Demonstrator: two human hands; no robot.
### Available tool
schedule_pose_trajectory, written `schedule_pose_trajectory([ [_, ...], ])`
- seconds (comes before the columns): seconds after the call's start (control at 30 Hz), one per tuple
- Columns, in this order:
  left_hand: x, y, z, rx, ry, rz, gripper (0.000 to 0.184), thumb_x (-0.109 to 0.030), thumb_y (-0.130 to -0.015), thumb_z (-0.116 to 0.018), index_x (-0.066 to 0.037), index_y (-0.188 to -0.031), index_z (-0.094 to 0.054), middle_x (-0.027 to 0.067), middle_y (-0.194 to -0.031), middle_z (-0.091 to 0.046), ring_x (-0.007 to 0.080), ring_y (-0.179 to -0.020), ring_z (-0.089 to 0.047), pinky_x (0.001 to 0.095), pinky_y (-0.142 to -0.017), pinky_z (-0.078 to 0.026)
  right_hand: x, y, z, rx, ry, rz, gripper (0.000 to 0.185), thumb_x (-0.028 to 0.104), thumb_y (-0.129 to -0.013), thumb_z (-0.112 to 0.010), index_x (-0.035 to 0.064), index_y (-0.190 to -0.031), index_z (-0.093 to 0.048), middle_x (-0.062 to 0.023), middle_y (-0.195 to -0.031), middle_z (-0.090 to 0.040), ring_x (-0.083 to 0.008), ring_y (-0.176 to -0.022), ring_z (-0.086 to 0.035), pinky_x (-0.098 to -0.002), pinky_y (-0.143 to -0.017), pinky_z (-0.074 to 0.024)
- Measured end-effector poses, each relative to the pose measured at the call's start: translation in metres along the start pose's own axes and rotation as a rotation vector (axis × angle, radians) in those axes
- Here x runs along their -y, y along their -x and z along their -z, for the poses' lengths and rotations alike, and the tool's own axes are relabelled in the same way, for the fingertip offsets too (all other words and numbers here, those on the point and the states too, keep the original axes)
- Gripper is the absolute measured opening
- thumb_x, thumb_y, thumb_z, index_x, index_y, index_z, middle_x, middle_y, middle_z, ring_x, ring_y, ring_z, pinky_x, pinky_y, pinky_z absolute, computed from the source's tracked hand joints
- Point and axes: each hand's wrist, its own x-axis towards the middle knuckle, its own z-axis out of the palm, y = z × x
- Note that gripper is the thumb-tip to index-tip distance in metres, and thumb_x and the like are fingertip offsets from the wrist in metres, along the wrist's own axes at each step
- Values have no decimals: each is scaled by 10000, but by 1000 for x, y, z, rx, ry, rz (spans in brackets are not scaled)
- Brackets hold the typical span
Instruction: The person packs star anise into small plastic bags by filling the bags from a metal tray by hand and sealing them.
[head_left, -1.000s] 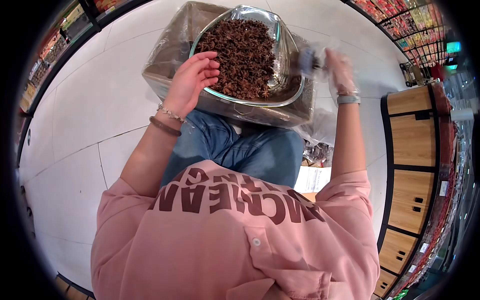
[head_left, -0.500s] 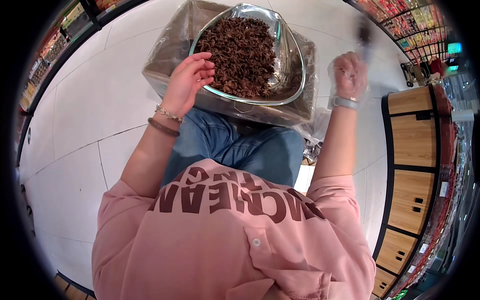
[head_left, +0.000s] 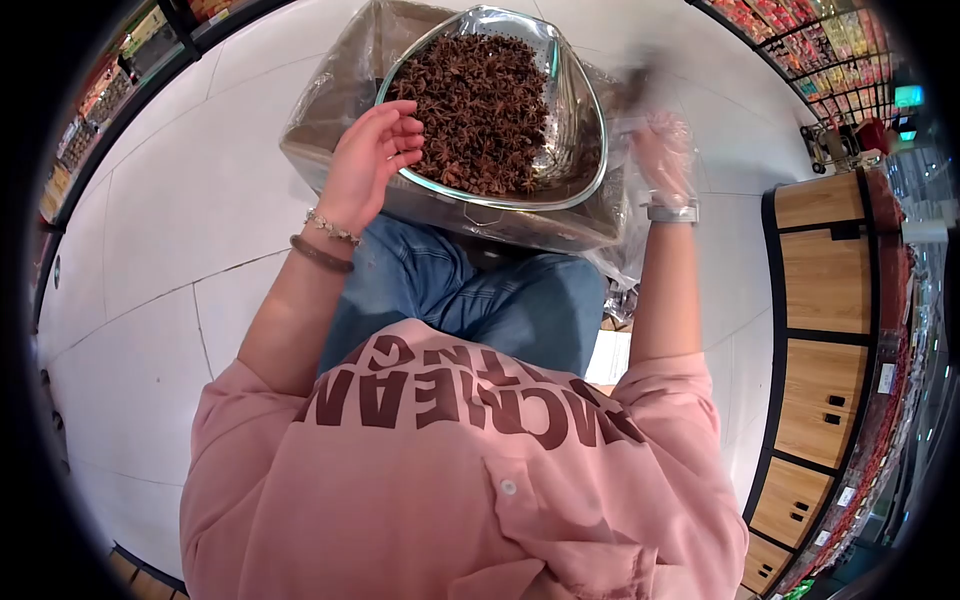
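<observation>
Across a floor [head_left: 140,320] of large, pale, smooth tiles with thin dark joints, the light lies even, and the lens bends everything towards a round black edge. Along the right stand cabinets [head_left: 828,280] with wood-grain fronts in black frames; beyond them, a rack [head_left: 845,60] carries rows of bright packets, with a glowing green panel [head_left: 908,96] beside it. More stocked shelving [head_left: 100,115] curves along the upper left.

Before the person's knees, in blue jeans [head_left: 535,305], sits a box [head_left: 305,145] with crinkled clear plastic about it. A shiny metal basin [head_left: 570,90], rounded and tapering, rests over the box; star anise [head_left: 475,115], rust-brown, woody and spiky, is heaped in it, leaving bare reflective metal towards the right.

The left hand [head_left: 370,150] is at the basin's left rim, its fingers [head_left: 402,142] loosely curled and slightly apart, nothing seen between them; whether it touches the rim is unclear. A knobbly bracelet [head_left: 333,228] and a smooth brown bangle [head_left: 320,253] circle that wrist. The right hand [head_left: 665,160], in a thin, wrinkled clear glove, is right of the basin, above a banded watch [head_left: 673,213]. Blur hides how its fingers close, and whether they grip the dark, smeared object [head_left: 632,88] just beyond them cannot be told.
</observation>
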Motion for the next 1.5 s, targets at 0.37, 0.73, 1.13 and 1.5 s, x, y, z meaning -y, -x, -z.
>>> schedule_pose_trajectory([
  [0.37, -25, 31, -59, 177, -1249, -894, 782, -232, -639, -802, -104, -1317, -434, 136, -1330, -440, 315, -1237, -427, 438, -1053, -329, 33, 21, 2, 329, -541, 42, 260, 287, -870, -610, 37, -860, -678, -69, -753, -624, -150, -716, -568, -303, -656, -458],
  [0.73, 7, 44, -87, 155, -1063, -846, 1336, -329, -489, -902, -70, -1472, -36, 192, -1399, -278, 354, -1296, -313, 516, -1095, -219, 106, 76, 20, 476, -573, 369, 322, 341, -885, -592, 60, -761, -687, -59, -634, -585, -146, -572, -518, -297, -564, -414],
  [1.13, 38, 55, -37, 317, -636, -724, 1323, -222, -537, -904, -72, -1471, 20, 153, -1302, -363, 286, -1215, -417, 425, -1064, -315, 70, 53, 8, 550, -588, 579, 500, 421, -1001, -327, 71, -882, -664, -25, -762, -599, -99, -577, -473, -226, -585, -411],
  [1.5, 56, 80, 23, 189, -807, -483, 1294, -340, -589, -880, -107, -1467, 42, 151, -1362, -297, 319, -1260, -374, 474, -1076, -287, -9, -2, -130, 504, 157, 165, 718, 458, -784, -673, 8, -1309, -481, -185, -1169, -622, -255, -1092, -598, -323, -923, -448],
])
